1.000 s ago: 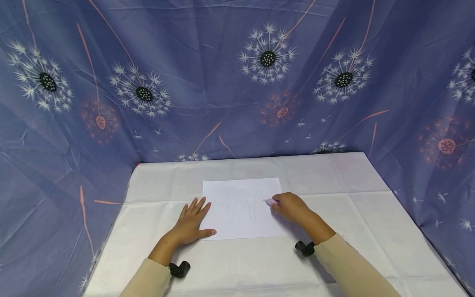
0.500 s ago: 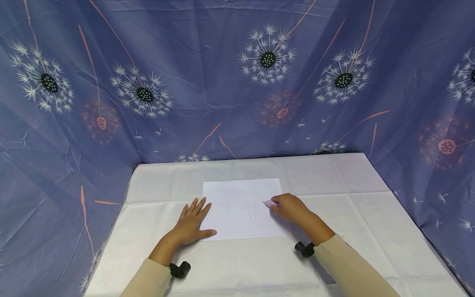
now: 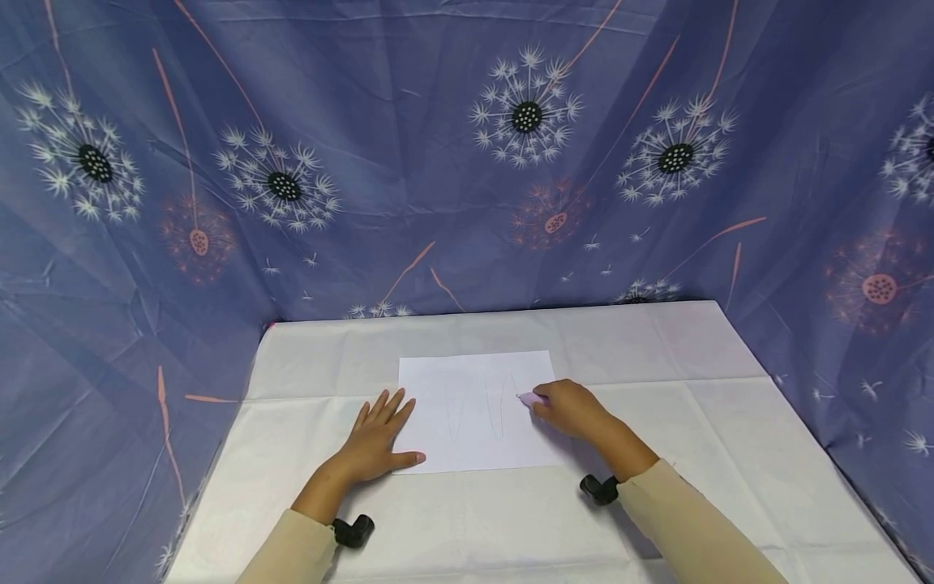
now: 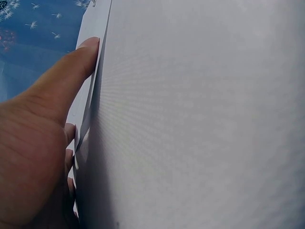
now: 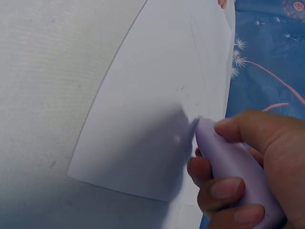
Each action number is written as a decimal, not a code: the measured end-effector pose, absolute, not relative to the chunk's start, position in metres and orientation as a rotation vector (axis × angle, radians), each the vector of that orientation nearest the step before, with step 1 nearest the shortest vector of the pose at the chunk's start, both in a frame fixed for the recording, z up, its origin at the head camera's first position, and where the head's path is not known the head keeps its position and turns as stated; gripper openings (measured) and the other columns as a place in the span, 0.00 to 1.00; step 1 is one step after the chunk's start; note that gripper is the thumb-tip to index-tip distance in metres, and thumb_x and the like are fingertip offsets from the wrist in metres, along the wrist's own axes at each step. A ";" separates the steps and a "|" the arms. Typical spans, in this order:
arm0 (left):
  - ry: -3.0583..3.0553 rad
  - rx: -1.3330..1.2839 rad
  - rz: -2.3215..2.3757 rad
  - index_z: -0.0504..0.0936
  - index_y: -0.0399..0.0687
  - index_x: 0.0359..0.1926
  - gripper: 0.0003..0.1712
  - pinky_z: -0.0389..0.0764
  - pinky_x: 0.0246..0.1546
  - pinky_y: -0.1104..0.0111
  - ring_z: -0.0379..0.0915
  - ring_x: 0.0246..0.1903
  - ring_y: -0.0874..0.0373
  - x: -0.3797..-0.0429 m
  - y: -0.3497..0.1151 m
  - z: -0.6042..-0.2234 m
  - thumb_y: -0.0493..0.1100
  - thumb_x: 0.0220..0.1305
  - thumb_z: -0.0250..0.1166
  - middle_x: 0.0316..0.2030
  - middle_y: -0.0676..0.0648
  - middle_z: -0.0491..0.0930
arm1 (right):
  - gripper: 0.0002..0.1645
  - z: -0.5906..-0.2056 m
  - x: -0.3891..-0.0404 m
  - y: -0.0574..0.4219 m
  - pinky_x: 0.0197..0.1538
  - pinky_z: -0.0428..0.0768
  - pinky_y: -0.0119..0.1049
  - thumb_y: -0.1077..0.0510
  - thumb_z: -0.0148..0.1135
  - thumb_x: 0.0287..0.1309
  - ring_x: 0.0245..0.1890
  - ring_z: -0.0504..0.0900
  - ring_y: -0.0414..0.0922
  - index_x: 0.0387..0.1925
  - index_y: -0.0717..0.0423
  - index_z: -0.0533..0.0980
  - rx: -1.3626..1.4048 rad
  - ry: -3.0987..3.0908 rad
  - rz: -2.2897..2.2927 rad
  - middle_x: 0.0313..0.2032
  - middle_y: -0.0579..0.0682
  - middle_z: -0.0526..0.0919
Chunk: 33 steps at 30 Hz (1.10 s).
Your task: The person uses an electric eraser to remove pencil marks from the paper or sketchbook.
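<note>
A white sheet of paper (image 3: 474, 454) lies on the table and bears thin, faint zigzag pencil-like lines. My right hand (image 3: 572, 405) grips a thick, smooth lavender pen-shaped tool (image 5: 233, 167) with its fingers curled round the body. The narrow tip of that tool is at the paper, close to the end of a line; whether it touches, I cannot tell. My left hand (image 3: 372, 442) rests with spread fingers on the paper's left edge. In the left wrist view the thumb (image 4: 81, 62) lies along the edge of the sheet.
A white cloth (image 3: 657, 341) with fold creases covers the table. Behind and beside it hangs a blue dandelion-print curtain (image 3: 409, 162). Small dark specks (image 5: 181, 89) lie on the paper near the tool tip. Both wrists carry black camera mounts (image 3: 353, 530).
My right hand has shifted very slightly left and down with the lavender tool. The left hand and the paper stay in place.
</note>
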<state>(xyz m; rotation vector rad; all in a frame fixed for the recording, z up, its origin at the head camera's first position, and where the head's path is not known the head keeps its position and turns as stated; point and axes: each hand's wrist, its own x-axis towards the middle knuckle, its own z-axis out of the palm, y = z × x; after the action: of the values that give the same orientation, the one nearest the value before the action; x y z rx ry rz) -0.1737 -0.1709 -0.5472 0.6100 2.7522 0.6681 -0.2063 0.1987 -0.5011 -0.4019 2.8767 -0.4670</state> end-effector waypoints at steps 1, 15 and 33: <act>2.753 0.612 0.668 0.55 0.49 0.80 0.56 0.34 0.77 0.38 0.31 0.81 0.38 -0.174 -0.171 -0.547 0.68 0.60 0.67 0.82 0.42 0.43 | 0.21 -0.501 -0.206 0.199 0.63 0.79 0.54 0.54 0.63 0.66 0.57 0.83 0.59 0.56 0.61 0.82 -0.399 2.882 -0.460 0.52 0.59 0.87; 2.801 0.694 0.811 0.58 0.43 0.78 0.56 0.36 0.75 0.34 0.36 0.79 0.33 -0.170 -0.173 -0.553 0.66 0.59 0.69 0.80 0.36 0.49 | 0.20 -0.502 -0.207 0.195 0.60 0.80 0.54 0.55 0.64 0.66 0.54 0.85 0.59 0.54 0.62 0.82 -0.405 2.919 -0.462 0.50 0.60 0.88; 2.795 0.642 0.782 0.54 0.51 0.80 0.57 0.33 0.77 0.40 0.32 0.81 0.41 -0.171 -0.173 -0.558 0.70 0.59 0.67 0.82 0.45 0.44 | 0.18 -0.504 -0.208 0.195 0.58 0.81 0.53 0.55 0.64 0.66 0.52 0.86 0.58 0.52 0.61 0.83 -0.435 2.917 -0.488 0.47 0.58 0.89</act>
<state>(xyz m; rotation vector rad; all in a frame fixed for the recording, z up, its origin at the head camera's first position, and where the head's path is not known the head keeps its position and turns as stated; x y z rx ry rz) -0.1714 -0.1734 -0.5580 0.6423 2.7949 0.7820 -0.2080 0.1949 -0.5040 -0.4345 2.9169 -0.4877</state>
